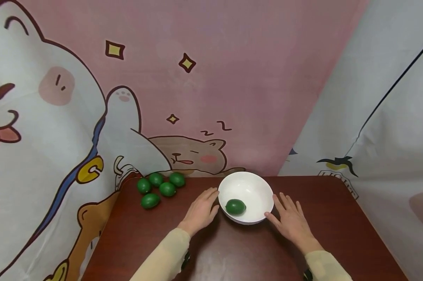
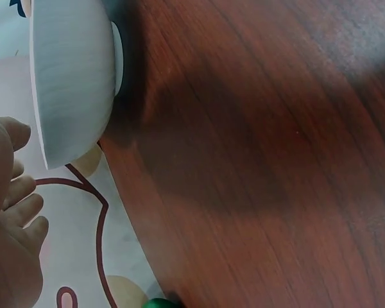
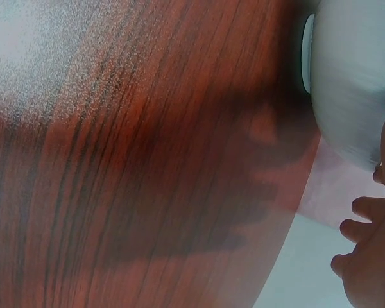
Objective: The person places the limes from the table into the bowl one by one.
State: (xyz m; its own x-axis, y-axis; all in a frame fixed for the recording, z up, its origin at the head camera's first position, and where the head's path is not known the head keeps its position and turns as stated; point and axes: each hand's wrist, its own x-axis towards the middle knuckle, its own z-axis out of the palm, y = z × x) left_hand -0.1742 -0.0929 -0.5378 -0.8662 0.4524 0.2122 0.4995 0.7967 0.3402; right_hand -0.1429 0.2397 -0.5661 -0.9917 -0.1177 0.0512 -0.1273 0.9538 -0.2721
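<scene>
A white bowl (image 1: 257, 195) stands upright on the brown table, with one green lime (image 1: 235, 207) lying inside at its front left. Beside the bowl's left rim is my left hand (image 1: 200, 210), its fingers extended and fingertips right at the edge. My right hand (image 1: 293, 220) is spread on the opposite side, thumb and fingertips close to the right rim. In the left wrist view, the left fingers (image 2: 24, 208) show beside the bowl's outer wall (image 2: 74, 83). The right wrist view has the right fingers (image 3: 366, 208) next to the bowl's curved side (image 3: 350, 83).
Several more green limes (image 1: 150, 201) sit grouped at the table's back left. The wooden tabletop (image 1: 246, 253) ends at the back against a cartoon-printed cloth (image 1: 253, 97). Light cloth also hangs along the right side.
</scene>
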